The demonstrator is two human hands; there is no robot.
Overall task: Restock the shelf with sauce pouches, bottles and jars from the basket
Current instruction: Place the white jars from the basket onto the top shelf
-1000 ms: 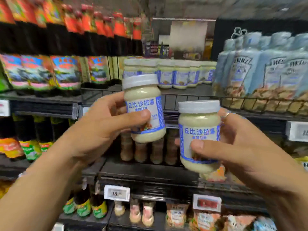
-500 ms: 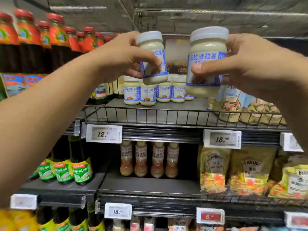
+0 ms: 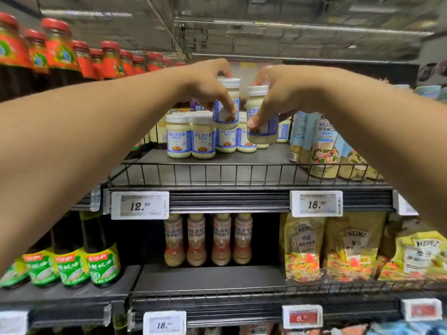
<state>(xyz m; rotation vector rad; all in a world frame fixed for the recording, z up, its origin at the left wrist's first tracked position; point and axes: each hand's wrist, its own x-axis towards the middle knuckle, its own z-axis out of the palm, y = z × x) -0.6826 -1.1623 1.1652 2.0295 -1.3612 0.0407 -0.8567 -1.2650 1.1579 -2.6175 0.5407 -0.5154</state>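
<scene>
- Both jars have gone from up near my face to deep over the shelf (image 3: 242, 176), and both my arms have stretched out since half a second ago.
- Head view: my left hand (image 3: 205, 81) grips the left jar (image 3: 226, 102), thumb down its label and the other fingers curled behind its white lid.
- That jar sits upright on top of the jar row (image 3: 191, 136), its base at the lids just under my thumb.
- My right hand (image 3: 283, 93) grips the right jar (image 3: 262, 114), thumb pressed low on the label, fingers wrapped round the far side.
- This jar hangs a little lower than the left one, just beside it; whether its base touches the shelf or the jars behind I cannot tell.
- Just right of my right fingers stand pale blue pouches (image 3: 321, 141).
- Well below my fingers hang two price tags (image 3: 139, 205), with dressing bottles (image 3: 208, 239) on the level under them.
- Far left of my left fingers stand red-capped bottles (image 3: 58, 47).
</scene>
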